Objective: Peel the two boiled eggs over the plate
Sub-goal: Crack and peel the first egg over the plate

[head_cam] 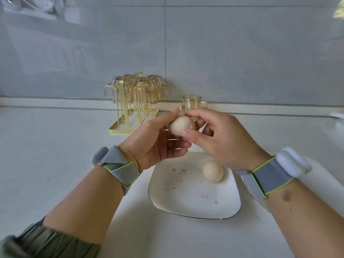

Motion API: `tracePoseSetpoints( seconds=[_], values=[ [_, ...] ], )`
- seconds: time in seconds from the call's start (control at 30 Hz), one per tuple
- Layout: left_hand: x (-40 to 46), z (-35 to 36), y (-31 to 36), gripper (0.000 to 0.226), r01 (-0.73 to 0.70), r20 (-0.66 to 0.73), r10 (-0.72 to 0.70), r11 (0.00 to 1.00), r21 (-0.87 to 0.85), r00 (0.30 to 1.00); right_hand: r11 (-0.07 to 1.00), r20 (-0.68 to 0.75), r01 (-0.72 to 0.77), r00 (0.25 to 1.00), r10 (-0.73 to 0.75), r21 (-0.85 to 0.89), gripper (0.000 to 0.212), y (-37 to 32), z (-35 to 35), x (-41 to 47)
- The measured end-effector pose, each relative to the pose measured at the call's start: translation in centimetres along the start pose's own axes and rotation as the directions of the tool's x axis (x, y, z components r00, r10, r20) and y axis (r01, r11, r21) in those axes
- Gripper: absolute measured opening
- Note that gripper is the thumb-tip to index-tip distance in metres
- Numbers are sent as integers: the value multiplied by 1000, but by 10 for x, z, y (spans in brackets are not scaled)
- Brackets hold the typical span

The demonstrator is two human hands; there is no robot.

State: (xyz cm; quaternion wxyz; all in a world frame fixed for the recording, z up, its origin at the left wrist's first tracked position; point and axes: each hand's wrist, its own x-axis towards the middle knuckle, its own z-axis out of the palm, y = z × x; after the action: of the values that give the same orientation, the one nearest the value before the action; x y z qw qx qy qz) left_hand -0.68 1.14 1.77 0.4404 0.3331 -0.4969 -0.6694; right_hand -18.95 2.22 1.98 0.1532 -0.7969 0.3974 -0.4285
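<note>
Left hand [156, 144] and right hand [219, 138] grip one seemingly unpeeled egg [181, 127] above the plate [186, 205]; the second egg [212, 171] waits there, shell intact.

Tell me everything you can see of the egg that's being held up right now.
The pale beige, smooth-shelled boiled egg sits raised above the far edge of the white rounded-square plate with a dark rim, in front of a clear amber glass mug. Its shell looks largely on, with a fine dark line running down it, perhaps a crack. The left hand cradles it from the left and beneath; the right hand pinches it, thumb in front, fingertips over the top. Its far side is hidden.
</note>
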Motion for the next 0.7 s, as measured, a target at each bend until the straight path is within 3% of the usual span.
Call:
tracePoseSetpoints(
  seconds=[0.27,0.4,0.57,0.7],
  values=[
    [1,0,2,29,-27,-76,18,991,-129,997,997,-13,-9,1000,10,73,33,2,-1,1],
    [1,0,0,22,-59,-66,55,996,-69,996,996,-22,-20,1000,22,87,28,3,-1,0],
    [0,1,-1,32,-89,16,89,996,23,996,993,-48,-38,998,44,107,24,4,-1,1],
    [0,0,-3,20,-109,58,106,993,54,993,995,-56,-18,998,24,93,24,2,-3,1]
  ],
)
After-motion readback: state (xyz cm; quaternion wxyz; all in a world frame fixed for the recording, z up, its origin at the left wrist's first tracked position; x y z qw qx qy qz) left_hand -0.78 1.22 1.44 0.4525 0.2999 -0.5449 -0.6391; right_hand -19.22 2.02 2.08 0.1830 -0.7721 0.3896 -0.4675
